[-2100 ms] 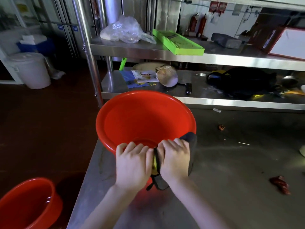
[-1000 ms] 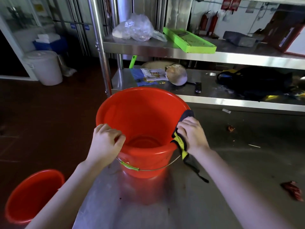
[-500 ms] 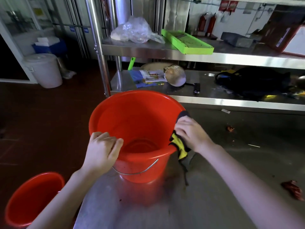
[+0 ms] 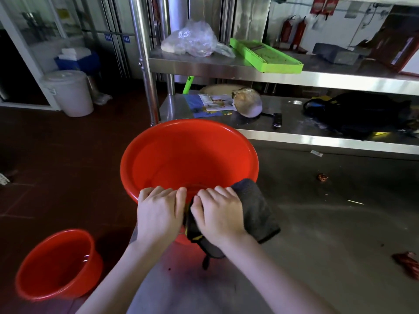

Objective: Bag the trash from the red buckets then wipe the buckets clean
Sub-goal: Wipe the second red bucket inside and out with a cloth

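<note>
- Centrally, a red bucket (image 4: 188, 155) stands at the left end of a dull steel bench (image 4: 328, 223), its mouth open toward the camera.
- The left hand (image 4: 158, 216) has its grip curled over the near rim of that bucket.
- Just beside it, the right hand (image 4: 218, 217) grips a dark grey cloth (image 4: 256, 209) folded over the same rim; the cloth hangs down outside the wall.
- A second red bucket (image 4: 56, 266) sits on the dark red-brown floor (image 4: 56, 155), left of the bench and below it.
- Reddish scraps (image 4: 407, 264) lie on the bench top at the right, well apart from the bucket.
- Behind, a steel shelf rack (image 4: 294, 78) carries a clear plastic bag (image 4: 192, 39) and a green tray (image 4: 267, 56) above, and a black bag (image 4: 358, 114) below.
- A white lidded pail (image 4: 68, 91) stands by the far left wall.
</note>
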Action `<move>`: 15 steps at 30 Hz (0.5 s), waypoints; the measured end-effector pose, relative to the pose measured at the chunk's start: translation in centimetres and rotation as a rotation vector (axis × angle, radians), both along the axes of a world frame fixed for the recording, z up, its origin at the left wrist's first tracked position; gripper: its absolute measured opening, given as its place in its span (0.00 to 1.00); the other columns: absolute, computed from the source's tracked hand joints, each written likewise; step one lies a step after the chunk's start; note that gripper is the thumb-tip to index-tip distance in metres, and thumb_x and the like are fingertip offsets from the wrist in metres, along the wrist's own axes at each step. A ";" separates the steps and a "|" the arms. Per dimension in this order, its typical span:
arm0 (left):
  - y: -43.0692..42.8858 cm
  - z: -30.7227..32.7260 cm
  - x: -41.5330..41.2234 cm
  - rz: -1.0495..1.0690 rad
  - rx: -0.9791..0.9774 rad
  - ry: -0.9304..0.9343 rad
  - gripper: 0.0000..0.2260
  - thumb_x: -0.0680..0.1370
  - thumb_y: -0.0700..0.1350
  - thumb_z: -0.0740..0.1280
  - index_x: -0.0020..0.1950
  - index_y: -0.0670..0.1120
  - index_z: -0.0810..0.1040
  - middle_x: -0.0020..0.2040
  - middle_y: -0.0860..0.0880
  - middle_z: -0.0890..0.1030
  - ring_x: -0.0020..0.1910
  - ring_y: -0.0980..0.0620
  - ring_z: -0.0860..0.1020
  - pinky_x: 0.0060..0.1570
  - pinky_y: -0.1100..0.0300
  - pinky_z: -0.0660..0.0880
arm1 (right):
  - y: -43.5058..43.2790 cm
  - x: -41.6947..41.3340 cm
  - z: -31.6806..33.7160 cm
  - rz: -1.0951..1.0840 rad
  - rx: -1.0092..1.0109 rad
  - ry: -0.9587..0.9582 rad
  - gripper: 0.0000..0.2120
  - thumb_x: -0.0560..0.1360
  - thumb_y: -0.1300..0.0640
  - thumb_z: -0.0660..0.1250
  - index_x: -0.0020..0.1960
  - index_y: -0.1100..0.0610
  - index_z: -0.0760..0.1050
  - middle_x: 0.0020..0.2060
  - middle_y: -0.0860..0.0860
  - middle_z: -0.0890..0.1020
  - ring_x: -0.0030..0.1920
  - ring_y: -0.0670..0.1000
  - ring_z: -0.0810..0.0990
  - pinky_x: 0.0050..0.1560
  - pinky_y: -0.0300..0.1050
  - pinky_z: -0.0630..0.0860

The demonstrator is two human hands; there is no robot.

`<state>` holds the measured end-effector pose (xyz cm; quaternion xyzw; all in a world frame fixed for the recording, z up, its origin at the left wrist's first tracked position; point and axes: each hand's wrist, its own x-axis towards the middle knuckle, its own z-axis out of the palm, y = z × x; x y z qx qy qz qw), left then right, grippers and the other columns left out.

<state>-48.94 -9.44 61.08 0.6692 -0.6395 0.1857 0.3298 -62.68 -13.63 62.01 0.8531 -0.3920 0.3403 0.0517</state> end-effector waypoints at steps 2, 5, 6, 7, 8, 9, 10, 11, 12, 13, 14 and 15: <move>0.3 -0.3 0.7 0.026 -0.023 0.039 0.20 0.81 0.45 0.56 0.28 0.52 0.58 0.24 0.57 0.60 0.26 0.52 0.63 0.40 0.53 0.69 | -1.4 -2.2 0.5 0.118 -0.019 0.067 0.14 0.75 0.56 0.60 0.31 0.56 0.73 0.25 0.50 0.74 0.30 0.55 0.73 0.34 0.48 0.70; 0.3 -0.2 3.5 -0.093 0.011 0.087 0.22 0.82 0.47 0.54 0.27 0.54 0.56 0.23 0.57 0.59 0.26 0.57 0.61 0.41 0.54 0.67 | -5.7 -6.6 1.8 0.241 0.030 0.129 0.14 0.75 0.57 0.58 0.32 0.58 0.73 0.27 0.51 0.75 0.32 0.56 0.74 0.37 0.49 0.68; 0.2 -0.1 4.3 -0.147 0.027 0.088 0.22 0.82 0.48 0.54 0.28 0.55 0.55 0.23 0.57 0.59 0.26 0.59 0.61 0.41 0.55 0.66 | -7.3 -8.1 2.2 0.252 0.096 0.160 0.15 0.76 0.57 0.57 0.33 0.59 0.73 0.29 0.52 0.77 0.35 0.56 0.76 0.41 0.49 0.68; -0.1 0.1 5.0 -0.191 0.042 0.083 0.22 0.82 0.48 0.54 0.28 0.55 0.55 0.23 0.56 0.59 0.27 0.59 0.62 0.41 0.56 0.64 | -8.6 -9.3 2.6 0.237 0.170 0.191 0.16 0.77 0.56 0.56 0.34 0.60 0.75 0.32 0.53 0.79 0.40 0.56 0.77 0.45 0.50 0.69; -0.4 0.4 5.6 -0.222 0.059 0.087 0.22 0.82 0.48 0.55 0.27 0.54 0.56 0.23 0.56 0.59 0.27 0.58 0.62 0.42 0.56 0.64 | -9.4 -10.2 2.6 0.208 0.221 0.203 0.17 0.78 0.55 0.55 0.36 0.61 0.76 0.36 0.53 0.80 0.45 0.57 0.78 0.49 0.51 0.70; -0.7 0.9 6.0 -0.233 0.071 0.095 0.22 0.81 0.48 0.56 0.27 0.52 0.58 0.23 0.56 0.60 0.28 0.57 0.63 0.42 0.56 0.64 | -9.7 -10.6 2.2 0.174 0.228 0.183 0.19 0.78 0.54 0.54 0.37 0.62 0.77 0.37 0.53 0.81 0.48 0.56 0.78 0.51 0.52 0.71; -1.0 1.3 6.2 -0.223 0.075 0.099 0.23 0.81 0.47 0.57 0.26 0.49 0.60 0.22 0.55 0.61 0.28 0.54 0.64 0.42 0.55 0.66 | -9.6 -10.4 1.8 0.133 0.215 0.129 0.20 0.77 0.54 0.52 0.36 0.62 0.77 0.36 0.53 0.81 0.48 0.57 0.77 0.51 0.53 0.71; -1.0 1.6 6.0 -0.191 0.076 0.088 0.23 0.81 0.47 0.57 0.25 0.48 0.62 0.22 0.54 0.63 0.28 0.51 0.66 0.41 0.53 0.68 | -9.0 -9.8 1.4 0.090 0.203 0.057 0.20 0.76 0.54 0.52 0.34 0.62 0.76 0.34 0.54 0.80 0.45 0.58 0.77 0.49 0.54 0.72; -0.9 1.6 5.3 -0.149 0.062 0.052 0.22 0.81 0.46 0.58 0.25 0.47 0.65 0.22 0.53 0.66 0.28 0.48 0.68 0.40 0.51 0.70 | -8.0 -8.8 1.1 0.048 0.181 -0.015 0.19 0.75 0.55 0.53 0.32 0.62 0.74 0.31 0.55 0.78 0.41 0.59 0.77 0.46 0.54 0.72; -0.7 1.1 4.0 -0.105 0.043 -0.023 0.20 0.80 0.46 0.57 0.27 0.48 0.68 0.23 0.52 0.70 0.29 0.46 0.71 0.39 0.50 0.71 | -6.9 -7.5 0.7 -0.001 0.151 -0.070 0.17 0.74 0.55 0.54 0.30 0.61 0.73 0.29 0.55 0.77 0.39 0.59 0.76 0.44 0.54 0.72; -0.3 0.3 2.2 -0.070 0.037 -0.106 0.19 0.80 0.46 0.57 0.29 0.49 0.70 0.25 0.51 0.73 0.31 0.45 0.73 0.40 0.50 0.70 | -5.6 -6.0 0.3 -0.053 0.120 -0.101 0.16 0.73 0.55 0.56 0.29 0.59 0.71 0.27 0.54 0.76 0.37 0.59 0.76 0.43 0.53 0.71; 0.1 -0.5 0.2 -0.037 0.039 -0.148 0.17 0.80 0.47 0.56 0.31 0.50 0.71 0.28 0.52 0.75 0.33 0.45 0.74 0.42 0.50 0.69 | -4.1 -4.4 -0.1 -0.099 0.095 -0.113 0.14 0.72 0.55 0.58 0.29 0.57 0.70 0.26 0.53 0.75 0.35 0.58 0.75 0.42 0.53 0.69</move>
